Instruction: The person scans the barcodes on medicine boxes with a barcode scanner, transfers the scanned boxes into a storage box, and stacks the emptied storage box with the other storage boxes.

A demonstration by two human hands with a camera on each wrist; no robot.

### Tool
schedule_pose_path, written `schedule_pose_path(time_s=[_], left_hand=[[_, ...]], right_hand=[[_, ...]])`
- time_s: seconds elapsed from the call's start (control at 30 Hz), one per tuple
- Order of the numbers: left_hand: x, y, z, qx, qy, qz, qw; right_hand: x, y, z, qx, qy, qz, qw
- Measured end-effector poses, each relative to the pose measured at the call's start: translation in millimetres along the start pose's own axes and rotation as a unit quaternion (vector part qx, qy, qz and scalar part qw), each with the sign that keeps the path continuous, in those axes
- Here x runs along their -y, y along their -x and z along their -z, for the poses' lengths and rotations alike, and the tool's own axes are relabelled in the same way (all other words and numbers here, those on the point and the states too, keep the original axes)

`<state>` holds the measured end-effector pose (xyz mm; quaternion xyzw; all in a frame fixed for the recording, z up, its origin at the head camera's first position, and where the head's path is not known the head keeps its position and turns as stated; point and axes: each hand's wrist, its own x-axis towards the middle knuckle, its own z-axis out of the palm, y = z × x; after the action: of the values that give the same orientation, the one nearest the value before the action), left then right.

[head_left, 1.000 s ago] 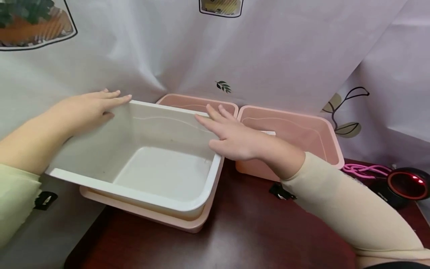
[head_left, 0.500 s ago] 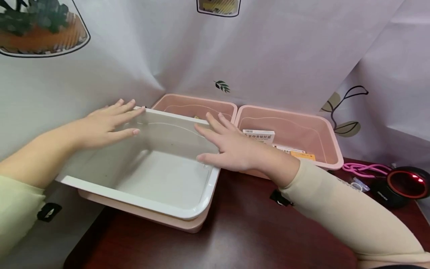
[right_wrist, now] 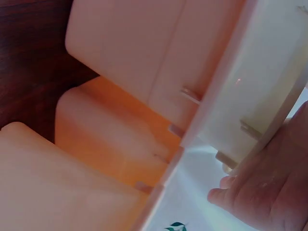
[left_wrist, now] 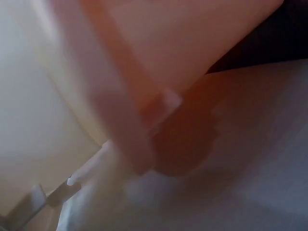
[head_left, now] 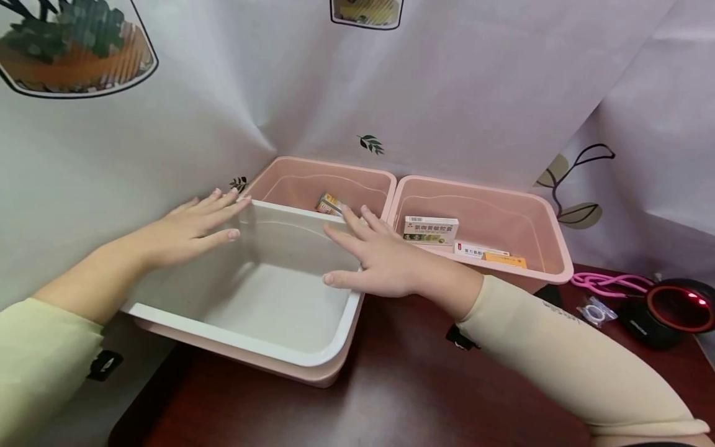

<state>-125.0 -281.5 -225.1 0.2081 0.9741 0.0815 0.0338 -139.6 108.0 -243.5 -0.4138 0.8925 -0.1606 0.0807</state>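
Note:
A white plastic bin (head_left: pixel 223 337) sits inside a pink bin (head_left: pixel 313 375), its left side raised higher above the pink rim in the head view. My left hand (head_left: pixel 184 233) lies along its far left corner, fingers straight and spread. Across from it, my right hand (head_left: pixel 385 257) rests at the far right corner with fingers extended and thumb out over the opening. The left wrist view is blurred, with a pink wall (left_wrist: pixel 159 43) close by. In the right wrist view, the right hand (right_wrist: pixel 274 187) is beside the white bin's wall (right_wrist: pixel 250 82).
Two more pink bins stand behind. The left one (head_left: pixel 313 167) holds a small colourful box (head_left: pixel 329 203); the right one (head_left: pixel 491 208) holds a white medicine box (head_left: pixel 430 231) and an orange box (head_left: pixel 505 259). A pink cord (head_left: pixel 609 282) and black round device (head_left: pixel 670 313) lie right.
The white bin's far and left sides have come down and nearer, uncovering more of the bin behind. My left hand has moved right and down with it; the right hand has dropped slightly.

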Motion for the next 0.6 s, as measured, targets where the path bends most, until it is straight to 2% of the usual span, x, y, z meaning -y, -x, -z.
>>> schedule_pose_path(time_s=[0.27, 0.6], left_hand=[[9.1, 0.9, -20.5, -0.032, -0.003, -0.025, 0.9992], [13.9, 6.4, -36.5, -0.066, -0.001, -0.038, 0.9971]], right_hand=[[-5.5, -2.2, -12.9, -0.001, 0.025, -0.002, 0.9997], [-9.8, -4.1, -28.9, -0.019, 0.012, 0.013, 0.9997]])
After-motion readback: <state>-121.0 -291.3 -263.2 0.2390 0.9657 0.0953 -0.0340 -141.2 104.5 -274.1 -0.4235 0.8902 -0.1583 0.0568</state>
